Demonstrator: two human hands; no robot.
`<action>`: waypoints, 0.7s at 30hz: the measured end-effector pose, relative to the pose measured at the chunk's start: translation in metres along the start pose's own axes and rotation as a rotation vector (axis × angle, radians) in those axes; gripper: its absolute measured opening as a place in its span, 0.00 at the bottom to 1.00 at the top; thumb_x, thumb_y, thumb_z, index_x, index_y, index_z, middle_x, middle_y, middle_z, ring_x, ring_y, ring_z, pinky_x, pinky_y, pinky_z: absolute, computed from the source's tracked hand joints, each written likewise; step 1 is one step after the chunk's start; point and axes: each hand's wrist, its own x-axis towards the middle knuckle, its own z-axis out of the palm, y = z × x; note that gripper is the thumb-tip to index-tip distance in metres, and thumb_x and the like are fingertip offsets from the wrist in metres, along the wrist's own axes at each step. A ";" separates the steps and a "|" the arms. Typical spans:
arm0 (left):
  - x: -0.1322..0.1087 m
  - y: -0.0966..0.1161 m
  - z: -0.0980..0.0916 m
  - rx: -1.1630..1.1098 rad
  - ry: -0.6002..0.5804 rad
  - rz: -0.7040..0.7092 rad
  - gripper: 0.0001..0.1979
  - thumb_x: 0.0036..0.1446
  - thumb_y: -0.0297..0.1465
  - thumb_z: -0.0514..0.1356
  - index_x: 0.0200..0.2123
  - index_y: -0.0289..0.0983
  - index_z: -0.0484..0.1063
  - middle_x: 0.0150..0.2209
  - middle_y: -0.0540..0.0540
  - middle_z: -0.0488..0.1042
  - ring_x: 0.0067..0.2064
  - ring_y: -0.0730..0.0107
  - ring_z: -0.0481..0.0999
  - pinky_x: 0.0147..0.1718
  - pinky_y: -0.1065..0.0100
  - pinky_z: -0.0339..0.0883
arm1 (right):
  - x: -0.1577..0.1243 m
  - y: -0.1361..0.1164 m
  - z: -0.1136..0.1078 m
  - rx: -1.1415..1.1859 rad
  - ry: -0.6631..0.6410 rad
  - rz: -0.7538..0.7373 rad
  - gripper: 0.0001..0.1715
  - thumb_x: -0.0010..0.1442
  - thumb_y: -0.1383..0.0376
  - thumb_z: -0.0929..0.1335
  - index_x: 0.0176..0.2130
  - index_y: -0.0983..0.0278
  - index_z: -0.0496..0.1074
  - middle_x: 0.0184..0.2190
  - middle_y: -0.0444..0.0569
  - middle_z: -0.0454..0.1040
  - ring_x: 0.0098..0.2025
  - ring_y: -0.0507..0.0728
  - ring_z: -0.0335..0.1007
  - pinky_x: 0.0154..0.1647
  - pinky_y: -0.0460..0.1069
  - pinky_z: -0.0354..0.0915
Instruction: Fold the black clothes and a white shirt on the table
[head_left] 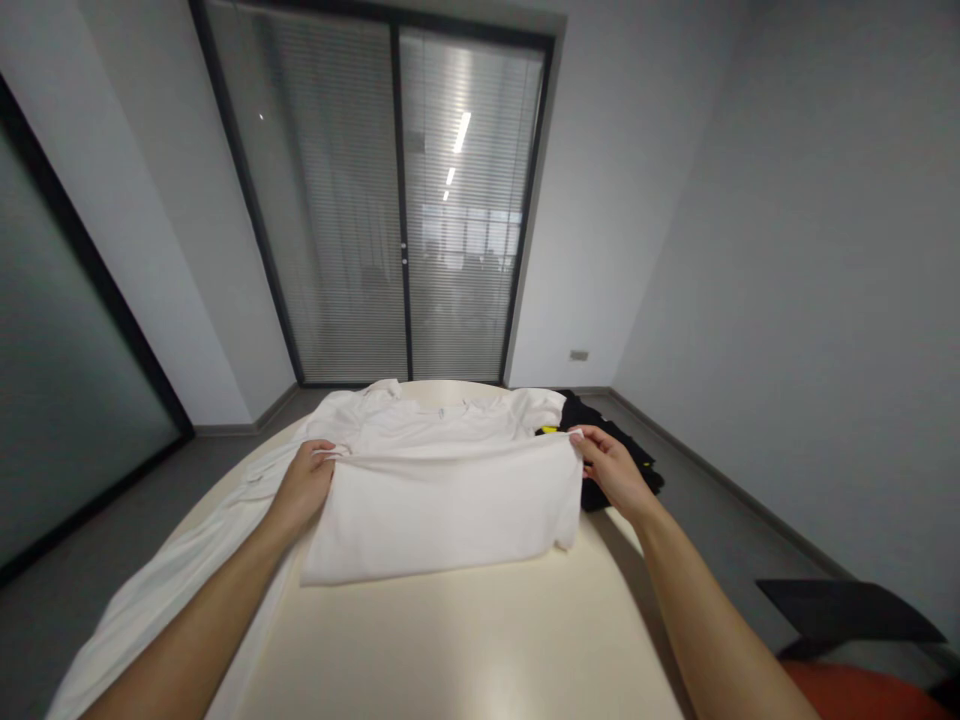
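A white T-shirt [457,505] lies across the cream table, its lower part doubled up towards me and its neck and sleeves spread at the far side. My left hand [306,482] pinches the raised edge of the cloth at its left corner. At the right corner, my right hand [609,465] grips the same edge between thumb and fingers. The edge is stretched nearly straight between the two hands. Part of the fingertips is hidden by the fabric.
More white clothing [187,560] hangs along the table's left side. Dark garments with yellow bits [626,450] are piled at the right edge of the cream table [450,650]. A black and red chair [855,612] stands at lower right. Glass doors [405,200] with blinds are behind.
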 end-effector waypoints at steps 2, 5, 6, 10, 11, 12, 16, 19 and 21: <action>-0.001 0.005 0.001 -0.189 -0.001 -0.064 0.20 0.41 0.32 0.58 0.41 0.40 0.67 0.32 0.49 0.76 0.32 0.64 0.76 0.31 0.68 0.66 | 0.001 0.001 -0.001 -0.005 0.012 -0.010 0.26 0.51 0.47 0.73 0.43 0.60 0.71 0.31 0.42 0.72 0.28 0.51 0.66 0.25 0.44 0.63; -0.003 0.012 0.001 -0.354 0.042 -0.110 0.23 0.34 0.29 0.59 0.40 0.38 0.69 0.36 0.49 0.76 0.33 0.67 0.74 0.32 0.70 0.65 | 0.000 -0.001 0.000 -0.013 0.051 -0.034 0.26 0.51 0.48 0.73 0.43 0.60 0.71 0.29 0.41 0.70 0.26 0.50 0.63 0.23 0.43 0.60; -0.003 0.014 0.001 -0.383 0.071 -0.108 0.23 0.33 0.28 0.58 0.39 0.38 0.70 0.36 0.49 0.75 0.33 0.68 0.74 0.31 0.71 0.64 | 0.000 -0.002 0.001 -0.014 0.063 -0.047 0.26 0.51 0.48 0.74 0.44 0.60 0.70 0.29 0.41 0.70 0.25 0.49 0.61 0.22 0.43 0.59; -0.005 0.023 0.001 -0.383 0.118 -0.092 0.19 0.36 0.32 0.59 0.36 0.38 0.73 0.33 0.50 0.75 0.31 0.69 0.71 0.28 0.71 0.60 | -0.003 -0.008 0.005 -0.049 0.082 -0.120 0.26 0.52 0.49 0.73 0.45 0.60 0.71 0.30 0.41 0.70 0.24 0.49 0.59 0.21 0.43 0.56; -0.006 0.024 0.001 -0.362 0.105 -0.080 0.18 0.37 0.33 0.60 0.36 0.38 0.73 0.33 0.50 0.75 0.31 0.68 0.71 0.29 0.70 0.60 | -0.003 -0.010 0.005 -0.061 0.082 -0.140 0.26 0.52 0.49 0.73 0.44 0.61 0.71 0.30 0.42 0.71 0.25 0.49 0.59 0.22 0.43 0.56; -0.007 0.025 0.002 -0.338 0.087 -0.061 0.18 0.38 0.35 0.62 0.36 0.37 0.73 0.33 0.49 0.76 0.33 0.67 0.72 0.31 0.70 0.62 | -0.004 -0.011 0.006 -0.071 0.081 -0.160 0.25 0.53 0.49 0.73 0.44 0.61 0.71 0.30 0.42 0.71 0.26 0.50 0.61 0.24 0.44 0.57; -0.009 0.024 0.004 -0.277 0.062 0.018 0.21 0.38 0.38 0.66 0.38 0.37 0.72 0.32 0.48 0.76 0.36 0.64 0.74 0.36 0.67 0.64 | -0.003 -0.012 0.007 -0.081 0.086 -0.240 0.22 0.54 0.49 0.73 0.41 0.61 0.72 0.27 0.41 0.68 0.27 0.50 0.61 0.28 0.44 0.59; -0.007 0.021 0.004 -0.273 0.141 0.027 0.21 0.40 0.39 0.65 0.39 0.37 0.71 0.33 0.48 0.75 0.35 0.66 0.74 0.34 0.69 0.64 | -0.002 -0.009 0.006 -0.066 0.075 -0.241 0.22 0.55 0.49 0.72 0.42 0.60 0.70 0.24 0.38 0.64 0.25 0.49 0.58 0.26 0.43 0.58; -0.006 0.021 0.002 -0.308 0.182 0.004 0.21 0.40 0.38 0.65 0.40 0.38 0.70 0.35 0.48 0.75 0.34 0.67 0.74 0.31 0.70 0.64 | -0.001 -0.007 0.005 -0.052 0.061 -0.220 0.23 0.55 0.49 0.72 0.43 0.60 0.69 0.22 0.37 0.62 0.24 0.49 0.57 0.25 0.43 0.57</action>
